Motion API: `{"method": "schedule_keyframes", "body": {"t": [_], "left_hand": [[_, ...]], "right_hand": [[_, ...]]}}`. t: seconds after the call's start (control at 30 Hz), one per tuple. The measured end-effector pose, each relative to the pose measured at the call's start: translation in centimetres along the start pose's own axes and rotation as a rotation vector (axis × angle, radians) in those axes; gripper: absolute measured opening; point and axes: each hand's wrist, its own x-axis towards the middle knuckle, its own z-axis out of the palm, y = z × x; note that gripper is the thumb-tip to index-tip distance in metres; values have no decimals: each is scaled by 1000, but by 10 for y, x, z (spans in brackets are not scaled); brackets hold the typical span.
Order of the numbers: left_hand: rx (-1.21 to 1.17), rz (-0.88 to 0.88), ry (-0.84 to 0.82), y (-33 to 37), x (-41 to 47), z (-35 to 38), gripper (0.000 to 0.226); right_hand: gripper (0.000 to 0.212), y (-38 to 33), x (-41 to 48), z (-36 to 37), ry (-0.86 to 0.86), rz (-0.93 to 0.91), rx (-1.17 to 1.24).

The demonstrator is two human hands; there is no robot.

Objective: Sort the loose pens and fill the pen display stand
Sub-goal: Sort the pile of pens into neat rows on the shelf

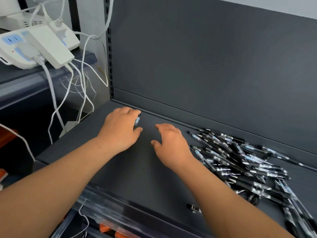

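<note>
Loose pen pile [240,162]: black click pens with clear barrels, heaped and crossing each other on the dark grey shelf [137,177], with more pens trailing off toward the lower right corner. Back of the pile lies close to the grey back panel [205,66].

Single pen [137,120] well left of the pile, in the left hand [120,131]. Fingers curled over it, thumb below, only a short clear-and-black section showing between them. That hand is low over the shelf near the back panel; can't tell if the pen touches the surface.

Right hand [171,145] sits between the left hand and the pile, just beside the pile's left edge. Palm down, fingers spread and loosely bent, holding nothing. Contact with the shelf unclear. The forearm crosses the pile's near-left edge.

Small black-and-silver pen part [193,207] lies alone in front of the pile, partly hidden by the right forearm.

Clear plastic strip [106,208] runs along the shelf's front edge, forward-left of the pile; orange items [106,228] show under it, blurred.

Far left of the pile, past a slotted upright [109,57]: white power strip [34,47] with adapters plugged in, and white cables [82,79] hanging down.
</note>
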Motion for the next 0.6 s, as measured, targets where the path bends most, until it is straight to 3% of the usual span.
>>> {"method": "schedule_keyframes", "body": {"t": [0.23,0.6], "left_hand": [[58,222,46,61,-3,9,61],[146,400,36,188,-15,39,60]], "right_hand": [[57,55,-37,-42,95,14,-188],[55,167,-107,-106,159,96,-369]]}}
